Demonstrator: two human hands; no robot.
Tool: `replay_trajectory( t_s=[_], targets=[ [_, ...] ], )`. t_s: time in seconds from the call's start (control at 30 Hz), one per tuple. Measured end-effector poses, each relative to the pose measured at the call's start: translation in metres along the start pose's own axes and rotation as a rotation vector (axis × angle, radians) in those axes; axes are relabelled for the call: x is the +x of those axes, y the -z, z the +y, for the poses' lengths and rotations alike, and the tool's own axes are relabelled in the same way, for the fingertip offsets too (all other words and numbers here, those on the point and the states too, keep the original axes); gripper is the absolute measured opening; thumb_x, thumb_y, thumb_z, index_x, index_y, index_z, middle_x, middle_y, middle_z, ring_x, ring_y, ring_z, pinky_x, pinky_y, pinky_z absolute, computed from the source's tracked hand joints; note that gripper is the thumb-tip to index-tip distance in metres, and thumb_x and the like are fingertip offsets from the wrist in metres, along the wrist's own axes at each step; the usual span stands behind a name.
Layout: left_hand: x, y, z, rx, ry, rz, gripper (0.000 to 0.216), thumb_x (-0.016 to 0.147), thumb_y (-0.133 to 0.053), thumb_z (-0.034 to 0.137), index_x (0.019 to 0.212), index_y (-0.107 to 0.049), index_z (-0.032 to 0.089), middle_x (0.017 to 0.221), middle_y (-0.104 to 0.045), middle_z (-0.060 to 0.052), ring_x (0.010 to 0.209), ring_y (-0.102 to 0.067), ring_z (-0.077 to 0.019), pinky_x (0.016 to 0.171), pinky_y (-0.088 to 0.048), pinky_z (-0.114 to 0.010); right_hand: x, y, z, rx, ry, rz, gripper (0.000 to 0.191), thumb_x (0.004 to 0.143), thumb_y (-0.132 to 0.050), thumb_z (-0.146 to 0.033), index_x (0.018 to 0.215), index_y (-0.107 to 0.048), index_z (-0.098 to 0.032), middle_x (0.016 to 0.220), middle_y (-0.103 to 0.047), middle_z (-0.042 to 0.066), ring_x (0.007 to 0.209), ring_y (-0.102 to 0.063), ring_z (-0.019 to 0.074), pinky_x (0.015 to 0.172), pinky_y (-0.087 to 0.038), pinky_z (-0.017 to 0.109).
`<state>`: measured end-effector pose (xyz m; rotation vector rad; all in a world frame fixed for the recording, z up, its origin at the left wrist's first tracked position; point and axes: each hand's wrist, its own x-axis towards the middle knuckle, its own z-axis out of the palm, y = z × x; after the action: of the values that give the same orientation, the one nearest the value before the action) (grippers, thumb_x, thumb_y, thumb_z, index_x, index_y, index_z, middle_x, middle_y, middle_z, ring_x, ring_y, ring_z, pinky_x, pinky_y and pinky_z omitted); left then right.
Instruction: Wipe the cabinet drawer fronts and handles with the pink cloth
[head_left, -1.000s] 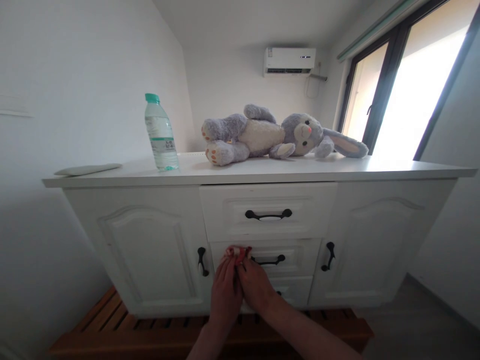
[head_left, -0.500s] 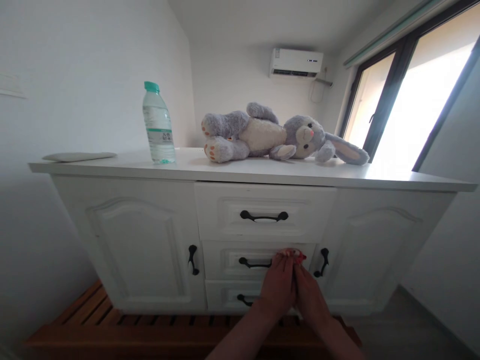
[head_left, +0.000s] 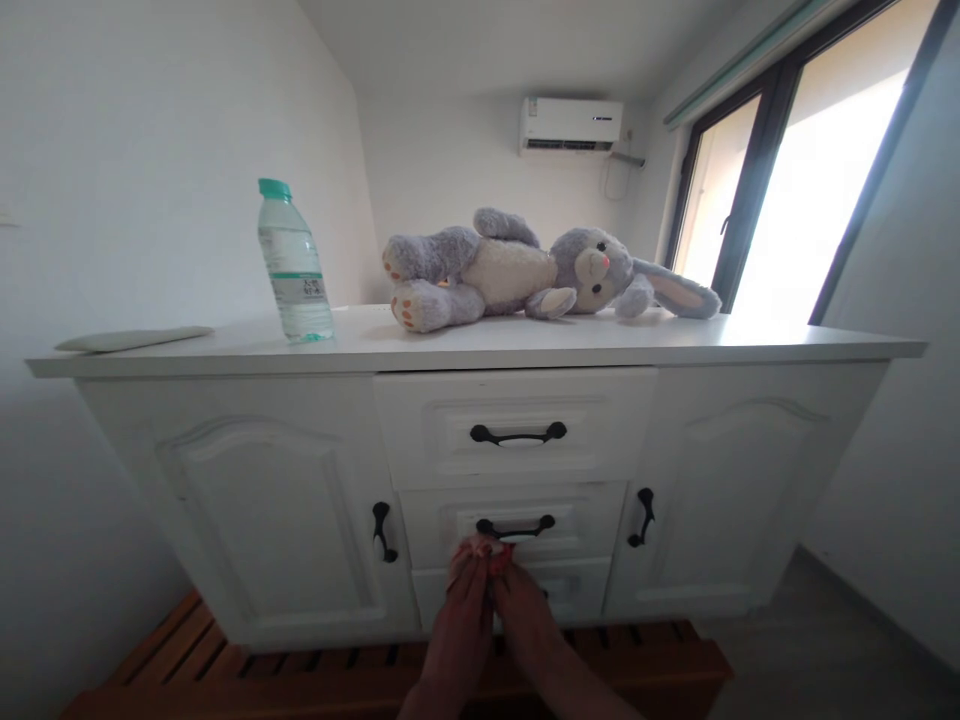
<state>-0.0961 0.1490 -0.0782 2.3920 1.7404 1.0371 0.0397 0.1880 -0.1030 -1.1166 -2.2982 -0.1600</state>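
Both hands press a small red and pink cloth (head_left: pixel 484 548) against the front of a white cabinet (head_left: pixel 247 480). My left hand (head_left: pixel 459 625) and my right hand (head_left: pixel 527 620) lie side by side, fingertips on the cloth. The cloth sits on the lower part of the middle drawer (head_left: pixel 585 520), just below its black handle (head_left: pixel 515 526). The bottom drawer is partly hidden behind my hands.
On the cabinet top stand a water bottle (head_left: pixel 292 262) with a green cap, a grey plush rabbit (head_left: pixel 525 268) lying on its side, and a flat pale object (head_left: pixel 131 339) at the left. A wooden slatted platform (head_left: pixel 225 670) runs under the cabinet. A window (head_left: pixel 795 190) is at the right.
My hands slid the cloth from the left end of the middle drawer to its right end, then back toward the centre and lower.
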Motion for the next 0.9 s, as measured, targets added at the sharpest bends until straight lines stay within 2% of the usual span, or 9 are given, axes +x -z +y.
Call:
replay_trajectory(
  t_s=[0.1,0.23,0.37,0.47,0.57,0.63,0.77,0.83,0.9],
  targets=[
    [-0.007,0.027,-0.025,0.020,0.018,0.099,0.069,0.091,-0.035,0.005,0.156,-0.024,0.025,0.156,-0.048,-0.015,0.147,-0.038,-0.0259,0.115,-0.046,-0.052,0.032,-0.004,-0.036,0.055,0.044,0.021,0.050,0.087,-0.050,0.000,0.135,-0.055,-0.013,0.123,-0.070,0.015,0.106,-0.070,0.0268,0.093,-0.058,0.040],
    [0.008,0.058,-0.020,-0.035,0.017,0.210,0.074,0.093,-0.041,0.011,0.158,-0.010,0.029,0.163,-0.037,-0.013,0.150,-0.033,-0.0260,0.116,-0.045,-0.050,0.061,0.032,-0.057,0.121,0.032,0.089,0.059,0.089,-0.050,-0.004,0.147,-0.041,-0.012,0.136,-0.061,0.019,0.115,-0.065,0.0285,0.098,-0.056,0.044],
    [0.030,0.059,0.011,-0.076,-0.002,0.254,0.067,0.094,-0.044,0.015,0.156,-0.023,0.025,0.158,-0.045,-0.016,0.146,-0.041,-0.0266,0.113,-0.048,-0.048,0.061,0.084,-0.040,0.054,-0.038,0.052,0.069,0.087,-0.045,-0.004,0.153,-0.027,-0.011,0.147,-0.050,0.024,0.117,-0.064,0.0301,0.096,-0.056,0.044],
    [0.039,0.053,0.037,-0.147,-0.116,0.187,0.061,0.092,-0.044,0.013,0.152,-0.037,0.023,0.154,-0.052,-0.015,0.145,-0.043,-0.0262,0.116,-0.045,-0.052,0.050,0.111,-0.016,-0.046,-0.131,-0.078,0.065,0.081,-0.047,-0.003,0.145,-0.038,-0.006,0.136,-0.058,0.027,0.105,-0.069,0.0310,0.087,-0.058,0.042],
    [0.040,0.056,0.050,-0.310,-0.144,0.152,0.056,0.093,-0.047,0.017,0.148,-0.043,0.025,0.151,-0.056,-0.012,0.142,-0.048,-0.0237,0.117,-0.045,-0.049,0.048,0.126,-0.004,-0.098,-0.200,-0.192,0.055,0.078,-0.052,-0.006,0.132,-0.050,-0.012,0.118,-0.068,0.022,0.092,-0.071,0.0286,0.075,-0.058,0.036],
    [0.037,0.062,0.048,-0.422,-0.017,0.224,0.047,0.094,-0.047,0.022,0.140,-0.053,0.024,0.143,-0.063,-0.013,0.134,-0.057,-0.0236,0.112,-0.050,-0.046,0.055,0.131,-0.008,-0.067,-0.233,-0.240,0.051,0.078,-0.056,-0.008,0.128,-0.051,-0.013,0.108,-0.071,0.019,0.083,-0.072,0.0262,0.067,-0.055,0.033],
    [0.020,0.067,0.031,-0.579,0.443,0.365,0.036,0.092,-0.050,0.037,0.116,-0.068,0.017,0.119,-0.076,-0.015,0.113,-0.070,-0.0278,0.103,-0.055,-0.050,0.072,0.138,-0.027,0.062,-0.191,-0.315,0.054,0.071,-0.063,-0.011,0.123,-0.050,-0.007,0.102,-0.072,0.019,0.089,-0.071,0.0293,0.074,-0.055,0.036],
    [0.007,0.064,0.027,-0.644,0.576,0.383,0.042,0.091,-0.051,0.044,0.119,-0.066,0.016,0.120,-0.075,-0.016,0.111,-0.070,-0.0287,0.101,-0.056,-0.052,0.070,0.142,-0.034,0.081,-0.163,-0.309,0.050,0.075,-0.058,-0.007,0.125,-0.051,-0.006,0.106,-0.071,0.019,0.095,-0.069,0.0292,0.081,-0.055,0.038],
    [-0.009,0.059,0.027,-0.688,0.604,0.400,0.048,0.091,-0.051,0.048,0.127,-0.062,0.019,0.133,-0.068,-0.016,0.117,-0.067,-0.0280,0.104,-0.054,-0.051,0.058,0.141,-0.041,0.105,-0.138,-0.265,0.047,0.083,-0.049,-0.004,0.128,-0.054,-0.010,0.107,-0.071,0.016,0.100,-0.068,0.0276,0.088,-0.054,0.039]
  ],
)
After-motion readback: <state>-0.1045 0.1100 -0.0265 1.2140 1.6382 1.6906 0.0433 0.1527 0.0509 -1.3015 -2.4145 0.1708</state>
